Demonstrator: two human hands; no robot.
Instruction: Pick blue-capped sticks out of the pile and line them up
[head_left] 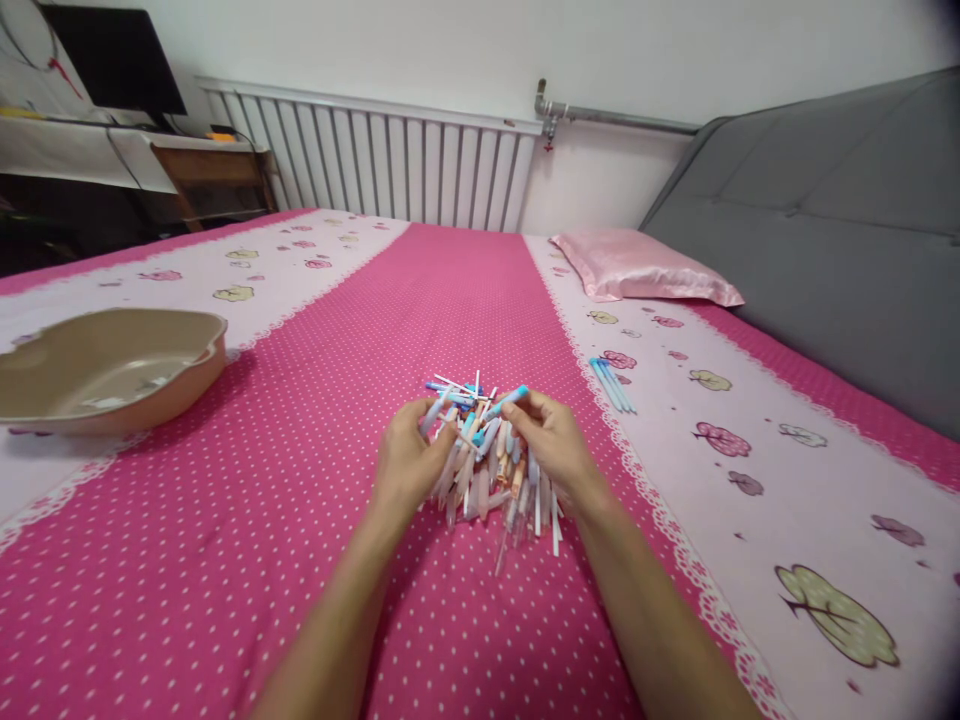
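A heap of pens and pen parts (484, 485) lies on the pink dotted bedspread, with white, clear, pale pink, orange and blue pieces crossing each other. My right hand (559, 445) pinches a light blue pen (512, 402) between thumb and fingers above the heap's right side. On the left side, my left hand (411, 455) is closed with a pale lavender pen (435, 412) between thumb and index finger. The other fingers of both hands are partly hidden. Several light blue pens (613, 386) lie side by side to the right, apart from the heap.
A beige plastic basin (172, 395) with a few small pale pieces inside rests on the bed at left. A pink pillow (645, 265) lies by the grey headboard (832, 220). Behind the bed are a white radiator (390, 165) and a desk (210, 170) with a monitor (116, 60).
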